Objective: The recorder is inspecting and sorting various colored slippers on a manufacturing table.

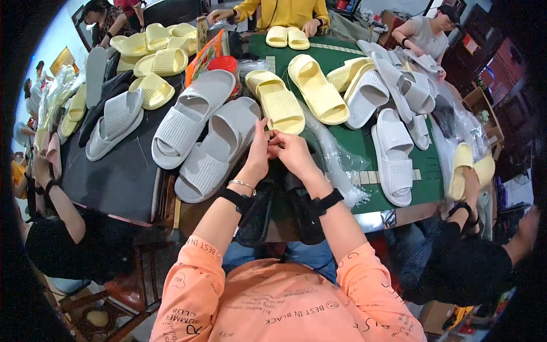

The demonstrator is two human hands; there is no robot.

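My left hand point(259, 151) and my right hand point(293, 153) meet at the near edge of the table. Their fingertips pinch together, and whatever lies between them is too small to make out. Just beyond the fingers lies a pale yellow slipper point(276, 101). Beneath my wrists are two black slippers, one on the left point(254, 214) and one on the right point(306, 214), both partly covered by my arms. A pair of grey slippers, the farther one point(192, 117) and the nearer one point(218, 149), sits left of my left hand.
More yellow slippers point(162, 61) pile up at the back left, by a red cup point(223, 65). Clear plastic film point(336, 157) lies on the green mat point(353, 145). Grey slippers point(393, 157) spread to the right. Co-workers sit around the table; one hand point(470, 185) holds yellow slippers.
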